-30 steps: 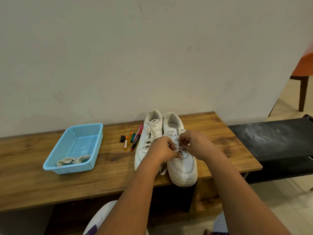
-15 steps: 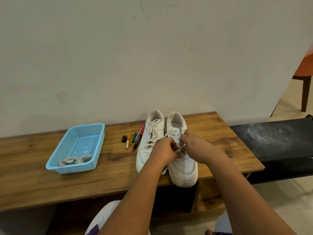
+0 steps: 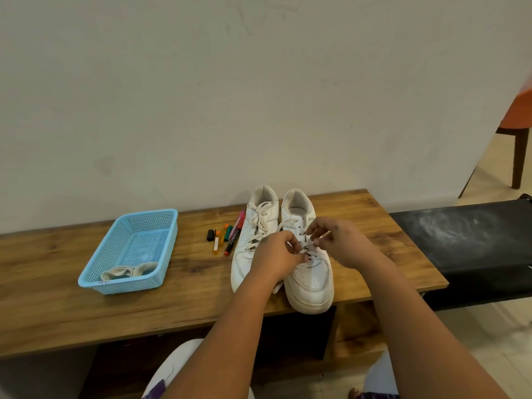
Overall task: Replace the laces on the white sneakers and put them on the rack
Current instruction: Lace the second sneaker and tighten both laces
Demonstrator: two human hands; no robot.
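1. In the head view, two white sneakers stand side by side on the wooden bench (image 3: 187, 306), toes towards the person. The left sneaker (image 3: 253, 243) is laced up to the top with a loose bow. The right sneaker (image 3: 311, 272) shows bare eyelets along its upper part.
2. Both hands work over the right sneaker's lower eyelets. The left hand (image 3: 275, 256) has its fingers curled and pinches the lace (image 3: 305, 250) low on the tongue. The right hand (image 3: 341, 243) pinches the same lace from the other side with fingertips and thumb.
3. One strand of lace loops across the upper eyelets. An end hangs beside the toe, under the left wrist.
4. To the left sits a blue plastic basket (image 3: 95, 272) holding a bundle of off-white laces (image 3: 128, 270). I cannot tell whether they are the old ones or spares. A few marker pens (image 3: 227, 237) lie between the basket and the shoes.
5. By my reckoning one shoe is finished and the second is only a few rows in. The black shelf (image 3: 466, 240) to the right may be the rack, and it carries no shoes yet, so the rest of the lacing, the tying and the placing are left.
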